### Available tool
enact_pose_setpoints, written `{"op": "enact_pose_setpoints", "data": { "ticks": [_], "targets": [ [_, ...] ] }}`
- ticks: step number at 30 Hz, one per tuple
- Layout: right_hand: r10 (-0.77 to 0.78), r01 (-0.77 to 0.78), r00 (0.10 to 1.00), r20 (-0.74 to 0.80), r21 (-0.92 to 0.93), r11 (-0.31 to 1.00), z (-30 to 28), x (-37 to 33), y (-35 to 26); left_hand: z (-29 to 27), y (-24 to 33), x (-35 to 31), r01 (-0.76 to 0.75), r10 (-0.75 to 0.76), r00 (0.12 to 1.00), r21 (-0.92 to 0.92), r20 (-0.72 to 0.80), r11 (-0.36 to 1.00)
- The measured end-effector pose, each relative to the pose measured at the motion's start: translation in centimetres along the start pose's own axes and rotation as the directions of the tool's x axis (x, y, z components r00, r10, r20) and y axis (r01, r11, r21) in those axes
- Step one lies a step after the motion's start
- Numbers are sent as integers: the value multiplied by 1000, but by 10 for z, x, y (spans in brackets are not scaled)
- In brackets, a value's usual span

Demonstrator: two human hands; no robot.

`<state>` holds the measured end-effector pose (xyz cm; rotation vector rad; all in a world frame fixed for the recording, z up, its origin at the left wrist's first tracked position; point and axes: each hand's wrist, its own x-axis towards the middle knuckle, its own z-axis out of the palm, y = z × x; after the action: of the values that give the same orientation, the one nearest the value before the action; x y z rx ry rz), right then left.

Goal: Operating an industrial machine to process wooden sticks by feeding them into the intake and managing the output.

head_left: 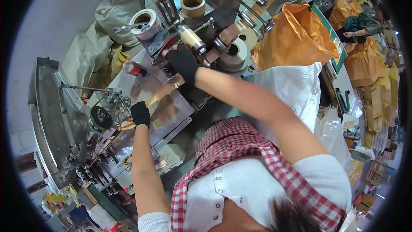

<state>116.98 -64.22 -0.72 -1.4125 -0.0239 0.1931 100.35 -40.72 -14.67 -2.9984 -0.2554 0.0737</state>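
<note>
Both hands wear black gloves that leave the fingertips bare. My left hand is closed at the end of a tan strip that lies along the metal work plate. Its fingertips are mostly hidden by the glove. Farther off, my right hand reaches into the machine, just below a cream roller. Its fingers are bent close to a red handle-like part; what they grip is hidden. A small red and white can stands on the plate between the hands.
A tape roll with a wrench across it and a brown tape roll stand behind. Large reels sit right of the roller. A round dark wheel is left. Orange and white sacks stand right; a person is farther away.
</note>
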Motion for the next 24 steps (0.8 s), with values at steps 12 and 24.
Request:
{"op": "enact_pose_setpoints", "data": {
  "ticks": [12, 24],
  "targets": [
    [-447, 573, 819, 360, -560, 599, 106, 2, 13, 6, -6, 5, -28, 28, 1000, -25, 6, 999],
    [-664, 851, 516, 541, -236, 468, -69, 21, -115, 2, -1, 14, -85, 80, 994, -65, -81, 994]
  ]
}}
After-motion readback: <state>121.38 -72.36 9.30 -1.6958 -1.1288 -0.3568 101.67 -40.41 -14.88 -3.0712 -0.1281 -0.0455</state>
